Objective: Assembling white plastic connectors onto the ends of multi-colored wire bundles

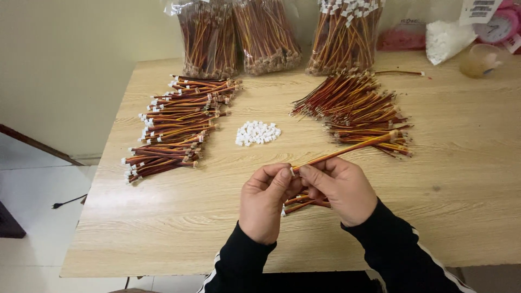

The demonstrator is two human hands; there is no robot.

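My left hand and my right hand meet over the near middle of a wooden table. Together they pinch the near end of a thin red, orange and yellow wire bundle, which slants up to the right. A small white connector shows at the pinched tip. A few more wires with white ends lie tucked under my palms. A little heap of white plastic connectors sits just beyond my hands.
Wire bundles with white connectors are stacked in rows at the left. A loose pile of wires spreads at the right. Three clear bags of wires stand at the back, beside a white bag, a plastic cup and a pink clock.
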